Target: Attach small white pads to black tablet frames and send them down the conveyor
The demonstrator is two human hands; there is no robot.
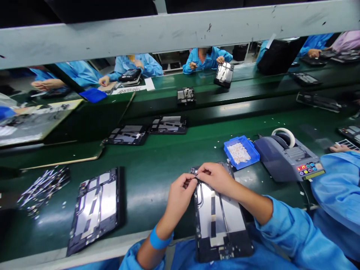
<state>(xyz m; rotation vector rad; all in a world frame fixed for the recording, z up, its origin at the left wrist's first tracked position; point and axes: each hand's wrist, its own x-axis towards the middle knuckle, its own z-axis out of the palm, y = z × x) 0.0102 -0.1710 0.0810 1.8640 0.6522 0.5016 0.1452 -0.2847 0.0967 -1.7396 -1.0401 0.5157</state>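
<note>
Beside the blue bin (242, 152), both hands' grips pinch the tablet frame (219, 221).

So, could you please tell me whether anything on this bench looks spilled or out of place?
Small white scraps lie scattered on the green bench around the blue bin, outside it. The tablet panel under both hands overhangs the bench's near edge.

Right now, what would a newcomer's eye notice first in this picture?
The left hand and right hand meet at the top edge of an open tablet chassis near the bench's front edge. To the right are a blue parts bin and a grey tape dispenser.
</note>
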